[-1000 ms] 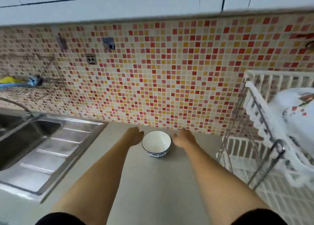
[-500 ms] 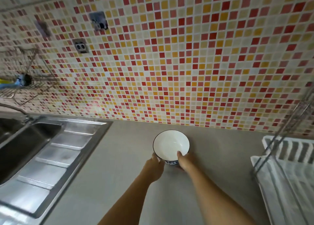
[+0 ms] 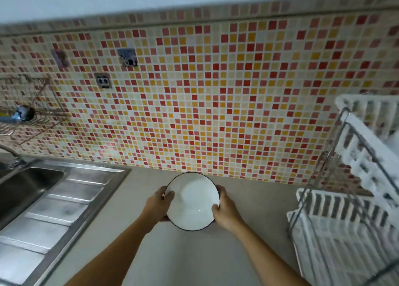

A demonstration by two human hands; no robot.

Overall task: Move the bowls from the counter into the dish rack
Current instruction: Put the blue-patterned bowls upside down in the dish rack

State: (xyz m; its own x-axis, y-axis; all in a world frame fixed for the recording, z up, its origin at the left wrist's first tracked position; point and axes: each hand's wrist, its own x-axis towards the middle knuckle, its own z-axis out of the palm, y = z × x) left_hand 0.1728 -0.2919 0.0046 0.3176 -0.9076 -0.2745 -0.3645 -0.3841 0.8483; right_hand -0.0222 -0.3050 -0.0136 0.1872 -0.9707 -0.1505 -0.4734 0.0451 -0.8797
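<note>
A white bowl (image 3: 192, 201) with a dark rim is held above the grey counter (image 3: 183, 259), near the mosaic wall. My left hand (image 3: 157, 206) grips its left edge, thumb over the rim. My right hand (image 3: 226, 210) clasps the right edge the same way. The bowl is empty and tilts slightly toward me. The white two-tier dish rack (image 3: 345, 231) with a metal frame stands on the counter to the right, about a forearm's length from the bowl.
A steel sink (image 3: 23, 188) with a ribbed drainboard (image 3: 54, 221) fills the left side. A wire shelf (image 3: 28, 113) hangs on the tiled wall above it. Wall sockets (image 3: 103, 80) sit on the backsplash.
Both hands closed on the bowl's sides and lifted it off the counter toward me. The view has swung so that the dish rack shows again on the right.
</note>
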